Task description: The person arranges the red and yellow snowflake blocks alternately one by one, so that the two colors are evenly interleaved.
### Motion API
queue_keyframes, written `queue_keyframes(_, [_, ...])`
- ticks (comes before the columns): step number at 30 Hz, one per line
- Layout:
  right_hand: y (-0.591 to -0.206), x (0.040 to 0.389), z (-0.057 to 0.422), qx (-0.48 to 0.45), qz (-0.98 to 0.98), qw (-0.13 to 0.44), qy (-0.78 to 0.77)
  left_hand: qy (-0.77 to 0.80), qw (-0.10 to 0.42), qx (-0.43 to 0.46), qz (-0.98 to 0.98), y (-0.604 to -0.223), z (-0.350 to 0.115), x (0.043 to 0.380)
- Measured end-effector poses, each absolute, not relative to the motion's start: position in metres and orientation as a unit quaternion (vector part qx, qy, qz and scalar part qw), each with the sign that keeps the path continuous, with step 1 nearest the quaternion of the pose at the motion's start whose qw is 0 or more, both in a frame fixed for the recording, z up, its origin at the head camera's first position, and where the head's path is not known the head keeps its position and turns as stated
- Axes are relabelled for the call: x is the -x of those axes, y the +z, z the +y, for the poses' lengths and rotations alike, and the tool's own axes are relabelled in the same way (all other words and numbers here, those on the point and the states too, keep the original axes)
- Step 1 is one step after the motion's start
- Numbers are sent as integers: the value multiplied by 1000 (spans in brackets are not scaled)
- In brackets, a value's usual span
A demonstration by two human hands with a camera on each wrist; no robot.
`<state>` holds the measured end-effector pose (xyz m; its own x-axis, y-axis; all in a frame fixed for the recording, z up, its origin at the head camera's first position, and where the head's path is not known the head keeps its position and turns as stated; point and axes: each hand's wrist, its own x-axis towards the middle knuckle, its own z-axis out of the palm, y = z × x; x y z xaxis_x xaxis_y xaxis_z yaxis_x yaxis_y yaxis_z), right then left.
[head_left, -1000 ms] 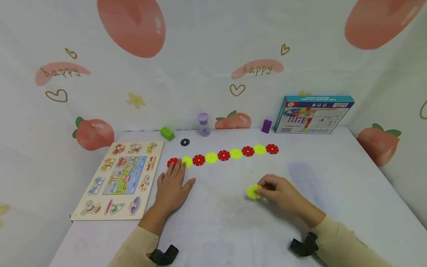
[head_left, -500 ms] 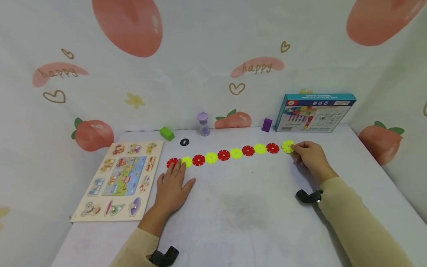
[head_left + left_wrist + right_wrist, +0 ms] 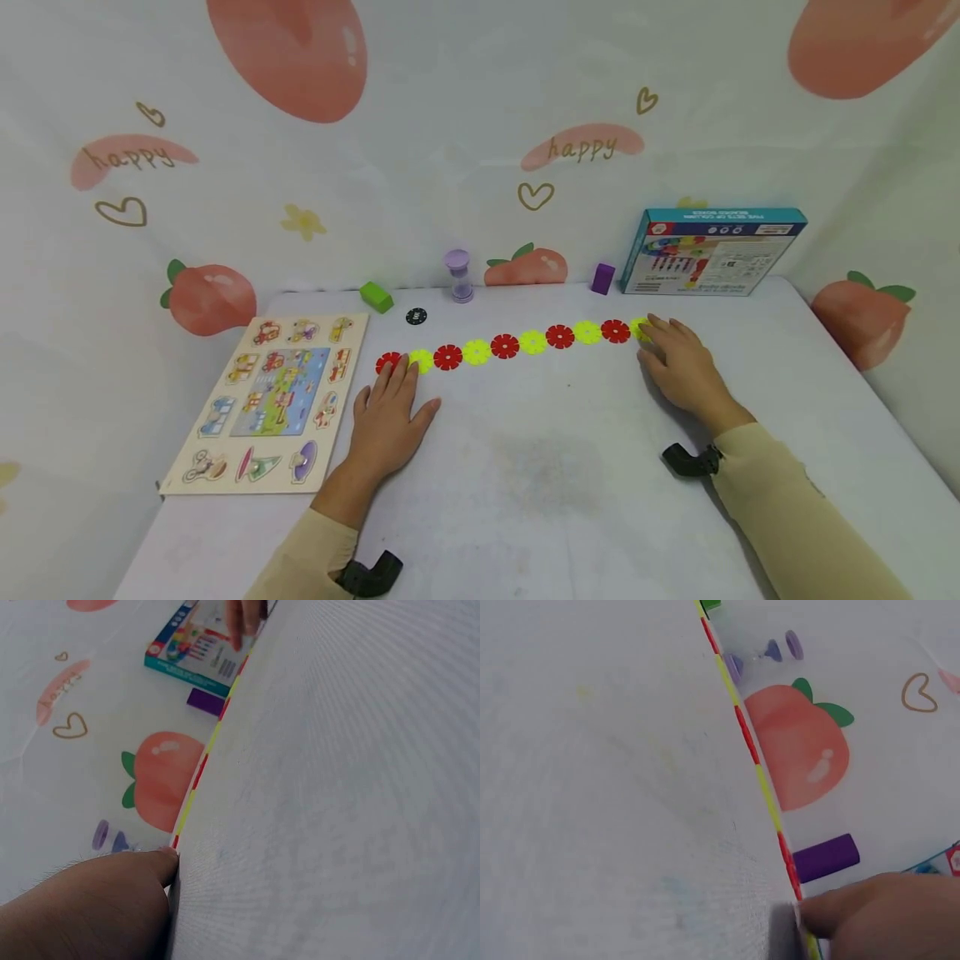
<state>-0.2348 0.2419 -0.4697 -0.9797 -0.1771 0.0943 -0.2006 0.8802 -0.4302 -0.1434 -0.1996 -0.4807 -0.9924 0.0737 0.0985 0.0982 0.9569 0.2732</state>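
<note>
Several red and yellow slotted flower discs lie flat in an alternating row across the table in the head view. My left hand point(image 3: 388, 427) lies with spread fingers at the row's left end. Its fingertips cover part of the leftmost red disc point(image 3: 385, 362) and touch the edge of the yellow disc point(image 3: 423, 360) beside it. At the far right end, the fingers of my right hand point(image 3: 686, 371) rest on the last yellow disc point(image 3: 637, 328) and hide much of it. Beside that one lies a red disc point(image 3: 616, 331). From the wrist views, the row shows edge-on as a thin coloured line.
A wooden picture puzzle board point(image 3: 343, 433) lies at the left. Along the back stand a green block point(image 3: 377, 297), a purple sand timer point(image 3: 459, 277), a purple block point(image 3: 602, 279) and a leaning toy box point(image 3: 712, 254). A black round chip point(image 3: 416, 317) lies behind the row.
My right hand carried a yellow disc from the table's middle to the row's right end. It has let go of the pinch, and its fingers now lie over the disc. My left hand stayed put.
</note>
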Motion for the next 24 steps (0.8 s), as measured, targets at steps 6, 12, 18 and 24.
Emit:
queue_keyframes(6, [-470,230,240,-100,-981,-39,164,-142,43,47,-988,-480,-199,143])
queue_keyframes(12, [-471,226,237,-95,-982,-32,159,-145,42,48,-987,-479,-198,143])
queue_keyframes(18, [-475,225,234,-95,-980,-23,171,-147,41,46,-987,-484,-199,143])
queue_keyframes(24, [-469,221,230,-81,-958,71,265,-151,40,41,-987,-492,-201,139])
